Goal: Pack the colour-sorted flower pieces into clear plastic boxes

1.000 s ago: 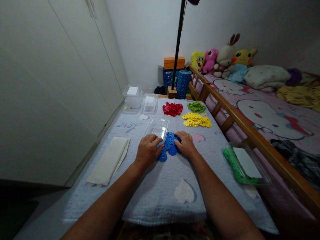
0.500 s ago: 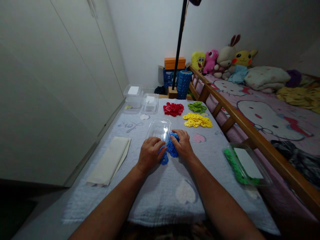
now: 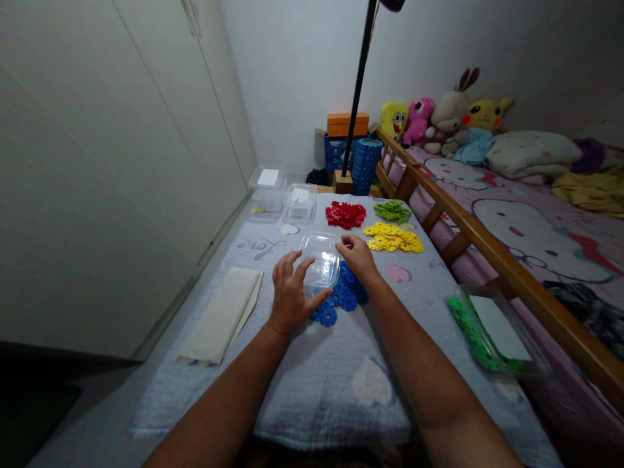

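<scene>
A clear plastic container [image 3: 320, 257] sits in the middle of the cloth-covered table. My right hand [image 3: 358, 257] has its thumb and fingers closed on the container's far right rim. Spread fingers mark my left hand [image 3: 292, 289], which hovers at the near left side of the container, thumb stretched over the blue pieces. Those blue flower-shaped plastic pieces [image 3: 345, 298] lie in a loose pile between my hands, just in front of the container. Part of the pile is hidden by my right hand and wrist.
Red [image 3: 345, 214], yellow [image 3: 392, 238] and light green pieces [image 3: 392, 210] lie in piles farther back. Stacked clear containers [image 3: 268, 188] stand at the far left. A folded cloth [image 3: 224, 315] lies left, a lidded box of green pieces [image 3: 492, 331] right, beside the wooden bed rail [image 3: 468, 231].
My right hand has moved from the blue pieces up to the container's rim. My left hand has lifted off and spread its fingers, leaving more of the blue pile visible.
</scene>
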The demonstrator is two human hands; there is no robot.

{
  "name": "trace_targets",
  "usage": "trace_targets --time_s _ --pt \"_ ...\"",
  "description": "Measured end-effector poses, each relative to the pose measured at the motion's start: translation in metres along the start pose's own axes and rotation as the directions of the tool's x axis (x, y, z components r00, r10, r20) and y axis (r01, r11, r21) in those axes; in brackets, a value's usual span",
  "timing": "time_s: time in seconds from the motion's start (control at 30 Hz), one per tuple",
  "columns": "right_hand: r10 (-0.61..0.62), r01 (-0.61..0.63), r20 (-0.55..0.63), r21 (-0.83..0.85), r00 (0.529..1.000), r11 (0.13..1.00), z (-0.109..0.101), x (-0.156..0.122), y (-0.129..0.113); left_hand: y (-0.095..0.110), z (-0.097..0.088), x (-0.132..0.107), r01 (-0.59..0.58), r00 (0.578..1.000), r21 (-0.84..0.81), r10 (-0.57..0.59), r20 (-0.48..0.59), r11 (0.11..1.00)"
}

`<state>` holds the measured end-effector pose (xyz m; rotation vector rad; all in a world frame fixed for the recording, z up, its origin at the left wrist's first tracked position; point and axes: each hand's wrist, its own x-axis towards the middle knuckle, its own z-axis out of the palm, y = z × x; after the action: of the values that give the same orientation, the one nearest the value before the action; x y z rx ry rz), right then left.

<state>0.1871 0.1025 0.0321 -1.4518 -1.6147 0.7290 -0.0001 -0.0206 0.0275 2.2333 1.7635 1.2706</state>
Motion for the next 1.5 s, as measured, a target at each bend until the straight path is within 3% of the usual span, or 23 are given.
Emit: trace_targets --time_s 0.17,0.47,0.77,0.97,1.2,1.5 --pt "-0.095 0.096 -0.106 0.006 0.99 0.995 0.006 -0.006 0.008 -0.016 0.007 0.0 0.166 0.984 -0.147 -0.153 0.096 0.975" --pt "-0.236 0.237 -0.173 -0.013 0.956 0.971 0.009 -0.01 0.006 -0.013 0.007 -0.003 0.186 0.981 -0.298 -0.162 0.102 0.936" --pt "-0.15 0.156 -0.099 0.063 0.984 0.986 0.01 -0.009 0.004 -0.015 0.007 -0.002 0.197 0.979 -0.297 -0.173 0.105 0.934" --pt "-0.2 0.204 -0.133 0.018 0.971 0.979 0.014 -0.008 0.01 -0.017 0.004 0.003 0.22 0.975 -0.38 -0.19 0.115 0.898" --pt "-0.229 0.231 -0.138 -0.001 0.964 0.973 0.016 -0.008 0.01 -0.022 0.014 0.005 0.413 0.909 -0.473 -0.383 0.163 0.778" --pt "-0.282 0.286 -0.116 0.026 0.952 0.958 0.013 -0.009 0.008 -0.03 0.017 0.012 0.471 0.873 -0.545 -0.456 0.174 0.693"
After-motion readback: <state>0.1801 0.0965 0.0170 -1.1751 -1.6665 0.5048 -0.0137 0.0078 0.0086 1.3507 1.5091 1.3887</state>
